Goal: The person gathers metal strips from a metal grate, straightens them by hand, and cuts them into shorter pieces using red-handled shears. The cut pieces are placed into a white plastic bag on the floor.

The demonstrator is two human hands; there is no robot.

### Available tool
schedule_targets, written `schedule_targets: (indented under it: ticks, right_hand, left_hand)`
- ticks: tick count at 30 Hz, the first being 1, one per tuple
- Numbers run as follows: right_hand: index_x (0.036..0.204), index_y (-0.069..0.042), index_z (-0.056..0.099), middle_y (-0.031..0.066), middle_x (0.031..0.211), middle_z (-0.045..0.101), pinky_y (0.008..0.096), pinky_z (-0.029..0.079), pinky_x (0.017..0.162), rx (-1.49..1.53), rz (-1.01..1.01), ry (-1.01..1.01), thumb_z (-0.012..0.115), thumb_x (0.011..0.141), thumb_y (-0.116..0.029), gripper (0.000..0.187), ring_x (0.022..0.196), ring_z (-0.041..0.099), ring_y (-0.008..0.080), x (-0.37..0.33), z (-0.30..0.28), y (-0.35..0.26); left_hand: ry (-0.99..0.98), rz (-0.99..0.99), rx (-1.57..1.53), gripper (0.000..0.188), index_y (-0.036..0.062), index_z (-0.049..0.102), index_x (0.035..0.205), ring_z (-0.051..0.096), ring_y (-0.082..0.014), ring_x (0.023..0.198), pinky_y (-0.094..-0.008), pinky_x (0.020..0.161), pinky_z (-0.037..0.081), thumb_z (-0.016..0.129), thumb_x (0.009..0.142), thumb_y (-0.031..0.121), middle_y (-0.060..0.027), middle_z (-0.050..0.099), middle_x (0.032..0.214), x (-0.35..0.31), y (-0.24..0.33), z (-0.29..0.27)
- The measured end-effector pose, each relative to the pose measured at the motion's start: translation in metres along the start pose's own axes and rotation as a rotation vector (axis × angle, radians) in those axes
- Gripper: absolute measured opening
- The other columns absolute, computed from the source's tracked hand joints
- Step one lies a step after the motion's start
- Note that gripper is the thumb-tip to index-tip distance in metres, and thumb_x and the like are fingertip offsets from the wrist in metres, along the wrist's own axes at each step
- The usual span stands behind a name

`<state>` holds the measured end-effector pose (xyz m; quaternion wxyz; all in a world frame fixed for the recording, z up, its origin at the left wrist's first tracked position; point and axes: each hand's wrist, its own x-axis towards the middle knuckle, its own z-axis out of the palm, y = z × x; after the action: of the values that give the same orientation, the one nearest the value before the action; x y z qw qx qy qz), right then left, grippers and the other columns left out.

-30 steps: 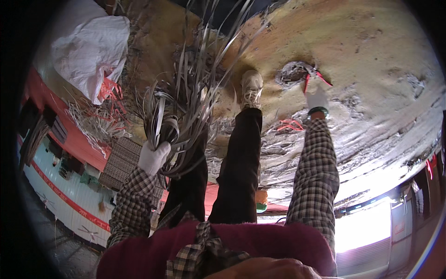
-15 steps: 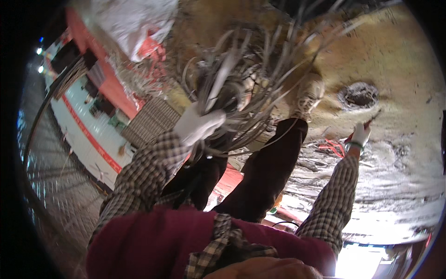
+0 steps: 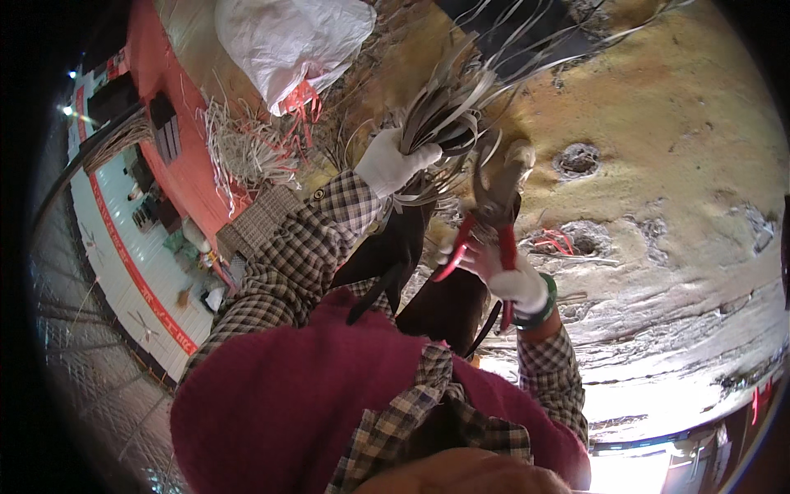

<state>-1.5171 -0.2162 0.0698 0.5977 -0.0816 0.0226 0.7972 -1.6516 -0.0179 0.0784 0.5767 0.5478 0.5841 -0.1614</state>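
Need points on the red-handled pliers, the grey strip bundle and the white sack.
Red-handled pliers [image 3: 494,212]: head view, at the pivot.
Grey strip bundle [image 3: 445,122]: head view, on its looped strips.
White sack [image 3: 296,45]: head view, middle of its visible side.

Hard white glare [image 3: 632,474] is thrown from below and right of the right hand [image 3: 512,281], and the nearby floor [image 3: 658,362] is bleached. Far left of the left hand [image 3: 388,166], two pinpoint lights [image 3: 72,74] are set against gloom. Outer lines are bowed; corners are lost in black.
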Motion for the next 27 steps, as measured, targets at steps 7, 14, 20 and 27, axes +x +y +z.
schedule_targets:
  ticks: [7,14,20,27]
  right_hand:
    - [0.125,0.004,0.039,0.0111,0.119,0.05,0.0362,0.035,0.099,0.026,0.138,0.096,0.057,0.07,-0.011,0.06,0.113,0.048,0.0212,0.002,0.045,-0.001]
    - [0.125,0.005,0.039,0.014,0.119,0.051,0.0371,0.036,0.1,0.005,0.087,0.112,0.056,0.067,-0.01,0.062,0.113,0.049,0.0234,-0.004,0.08,-0.005]
    - [0.126,0.005,0.038,0.0168,0.118,0.051,0.0391,0.035,0.1,0.01,0.072,0.13,0.05,0.061,-0.004,0.067,0.113,0.049,0.0261,-0.022,0.111,-0.007]
    - [0.129,0.001,0.037,0.0098,0.104,0.055,0.0336,0.042,0.089,-0.108,0.101,0.206,0.055,0.07,-0.003,0.062,0.096,0.054,0.0185,-0.049,0.149,-0.005]
  left_hand:
    - [-0.007,0.108,-0.15,0.027,-0.0002,0.063,0.101,0.057,-0.0101,0.076,-0.027,0.071,0.046,0.065,0.083,0.019,-0.0057,0.066,0.084,-0.042,0.003,-0.007]
    - [-0.066,0.217,0.09,0.029,0.0004,0.062,0.103,0.057,-0.0104,0.076,-0.0281,0.072,0.046,0.067,0.082,0.021,-0.0053,0.065,0.081,-0.068,0.001,-0.018]
    - [-0.181,0.311,0.086,0.038,0.001,0.057,0.113,0.057,-0.0099,0.085,-0.0279,0.079,0.046,0.069,0.08,0.017,-0.005,0.065,0.094,-0.101,0.007,-0.024]
    - [-0.25,0.494,0.151,0.028,0.0011,0.059,0.104,0.056,-0.0099,0.081,-0.026,0.076,0.045,0.067,0.078,0.003,-0.0046,0.063,0.087,-0.123,0.012,-0.025]
